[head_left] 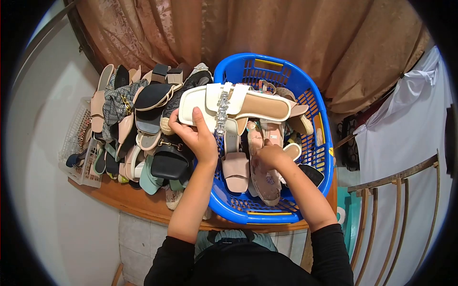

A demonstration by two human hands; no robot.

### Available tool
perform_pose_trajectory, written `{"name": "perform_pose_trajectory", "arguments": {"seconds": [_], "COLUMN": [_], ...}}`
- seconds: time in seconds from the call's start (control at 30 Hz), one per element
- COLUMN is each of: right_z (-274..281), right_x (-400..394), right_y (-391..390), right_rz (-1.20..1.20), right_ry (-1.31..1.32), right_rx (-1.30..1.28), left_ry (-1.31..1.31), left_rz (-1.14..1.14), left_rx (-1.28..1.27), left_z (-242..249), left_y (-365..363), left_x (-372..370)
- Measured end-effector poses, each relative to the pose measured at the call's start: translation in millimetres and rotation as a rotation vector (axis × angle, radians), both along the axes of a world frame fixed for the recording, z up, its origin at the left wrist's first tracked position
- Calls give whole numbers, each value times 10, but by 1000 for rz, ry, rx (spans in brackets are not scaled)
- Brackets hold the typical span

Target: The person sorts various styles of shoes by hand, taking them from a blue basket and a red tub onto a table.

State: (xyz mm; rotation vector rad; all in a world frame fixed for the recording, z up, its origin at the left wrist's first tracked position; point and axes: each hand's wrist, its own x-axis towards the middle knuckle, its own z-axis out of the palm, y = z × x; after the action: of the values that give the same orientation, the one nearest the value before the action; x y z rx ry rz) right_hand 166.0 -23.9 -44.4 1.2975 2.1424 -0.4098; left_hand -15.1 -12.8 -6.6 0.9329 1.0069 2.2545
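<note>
My left hand (198, 138) grips a white slide sandal (267, 103) with a jewelled strap, thumb on top of its sole and fingers underneath. The sandal is held over the blue laundry basket (220, 204) and the edge of the shoe pile beside it. My right hand (271, 155) is down inside the basket, fingers curled around a pinkish sandal (265, 187) with a patterned insole; the fingertips are partly hidden. Beside that lies a beige slide (236, 174) with a wide strap. A black shoe (311, 175) sits at the basket's right side.
A heap of mixed sandals and slippers (131, 126) covers the wooden table (138, 202) on the left, next to a white plastic basket (91, 175). Brown curtains (267, 28) hang behind. A wooden rack (398, 205) and white cloth (398, 128) are at the right.
</note>
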Motion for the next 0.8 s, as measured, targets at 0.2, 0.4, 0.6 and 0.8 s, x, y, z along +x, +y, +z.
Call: {"name": "perform_pose_trajectory", "arguments": {"seconds": [0.2, 0.4, 0.6, 0.8], "right_z": [167, 601, 645, 508], "right_x": [308, 580, 715, 933], "right_y": [52, 83, 173, 298], "right_rz": [-92, -227, -455, -626], "right_ry": [428, 1050, 1400, 1667], "right_rx": [-63, 78, 774, 936], "left_ry": [59, -1, -49, 43], "left_rz": [1, 65, 132, 80], "left_rx": [-19, 15, -5, 32], "left_z": [-3, -46, -45, 2], "left_y": [-18, 4, -5, -10], "left_x": [-19, -30, -54, -43]}}
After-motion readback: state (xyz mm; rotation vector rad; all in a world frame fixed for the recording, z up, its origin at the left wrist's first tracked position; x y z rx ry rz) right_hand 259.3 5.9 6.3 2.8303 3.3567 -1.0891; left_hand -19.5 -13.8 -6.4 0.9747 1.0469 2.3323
